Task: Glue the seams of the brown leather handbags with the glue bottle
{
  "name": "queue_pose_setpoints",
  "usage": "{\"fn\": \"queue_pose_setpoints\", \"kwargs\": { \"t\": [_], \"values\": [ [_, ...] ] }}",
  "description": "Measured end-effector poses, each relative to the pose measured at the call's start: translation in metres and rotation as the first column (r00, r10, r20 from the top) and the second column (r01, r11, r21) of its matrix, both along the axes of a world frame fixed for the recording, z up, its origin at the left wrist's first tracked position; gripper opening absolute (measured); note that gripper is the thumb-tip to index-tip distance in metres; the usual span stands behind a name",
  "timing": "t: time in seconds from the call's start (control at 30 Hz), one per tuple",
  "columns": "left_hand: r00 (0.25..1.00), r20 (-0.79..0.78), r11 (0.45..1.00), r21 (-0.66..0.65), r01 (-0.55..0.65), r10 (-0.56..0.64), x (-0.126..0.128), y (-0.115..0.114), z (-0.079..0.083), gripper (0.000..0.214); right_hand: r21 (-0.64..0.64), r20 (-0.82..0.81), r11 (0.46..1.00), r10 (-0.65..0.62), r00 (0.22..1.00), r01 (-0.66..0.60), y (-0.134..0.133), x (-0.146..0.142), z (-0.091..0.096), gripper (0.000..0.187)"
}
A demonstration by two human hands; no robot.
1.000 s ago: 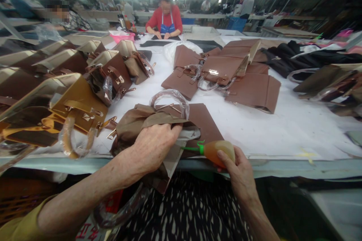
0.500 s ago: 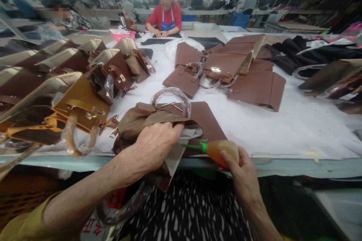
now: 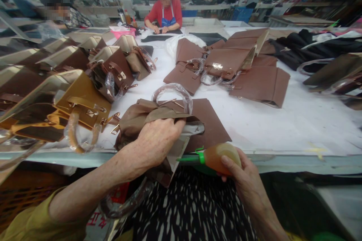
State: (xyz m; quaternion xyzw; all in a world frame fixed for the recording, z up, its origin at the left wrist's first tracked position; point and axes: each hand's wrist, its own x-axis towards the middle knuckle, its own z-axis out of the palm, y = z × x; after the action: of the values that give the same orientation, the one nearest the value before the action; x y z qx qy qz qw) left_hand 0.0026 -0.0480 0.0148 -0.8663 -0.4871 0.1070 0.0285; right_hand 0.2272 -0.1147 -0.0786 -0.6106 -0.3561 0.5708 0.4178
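We have the brown bag (image 3: 207, 124) at the edge of the table (image 3: 299, 124), seemingly part-made, handle (image 3: 178, 87) on, lining (image 3: 131, 118) loose, our left hand (image 3: 155, 139) clamping its fingers on that lining, our right hand's (image 3: 243, 169) wrapped round an amber bottle (image 3: 216, 157), green nozzle (image 3: 189, 159) beside a pale panel (image 3: 177, 150)

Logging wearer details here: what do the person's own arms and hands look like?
The left hand and right hand are bare, with no gloves visible. An olive-yellow sleeve ends partway up the left arm; no right sleeve is clearly visible.
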Motion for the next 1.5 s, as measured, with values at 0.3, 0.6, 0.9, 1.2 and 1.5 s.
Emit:
{"fn": "queue_pose_setpoints", "kwargs": {
  "t": [0.3, 0.6, 0.9, 1.2, 1.5],
  "values": [
    [0.999, -0.050, 1.000, -0.002, -0.001, 0.001, 0.002, 0.001, 0.002, 0.031, -0.029, -0.105, 0.999, -0.049, 0.993, 0.046, -0.010, -0.009, 0.001, 0.045],
    [1.000, -0.023, 1.000, 0.003, -0.008, 0.009, 0.002, 0.001, 0.004, 0.030, -0.030, -0.138, 0.998, -0.051, 0.989, 0.047, -0.021, -0.017, 0.010, 0.042],
    [0.998, -0.063, 1.000, 0.014, -0.023, 0.023, 0.002, 0.003, 0.003, 0.032, -0.061, -0.181, 0.997, -0.067, 0.981, 0.057, -0.031, -0.019, 0.012, 0.040],
    [0.997, -0.080, 1.000, 0.007, -0.016, 0.016, 0.004, 0.004, 0.007, 0.031, -0.117, -0.302, 0.987, -0.144, 0.942, 0.114, -0.035, -0.013, -0.003, 0.036],
    [0.998, -0.069, 1.000, 0.032, 0.002, 0.000, 0.005, 0.004, 0.007, 0.033, -0.217, -0.353, 0.961, -0.240, 0.904, 0.170, -0.041, -0.018, -0.010, 0.041]
  ]
}}
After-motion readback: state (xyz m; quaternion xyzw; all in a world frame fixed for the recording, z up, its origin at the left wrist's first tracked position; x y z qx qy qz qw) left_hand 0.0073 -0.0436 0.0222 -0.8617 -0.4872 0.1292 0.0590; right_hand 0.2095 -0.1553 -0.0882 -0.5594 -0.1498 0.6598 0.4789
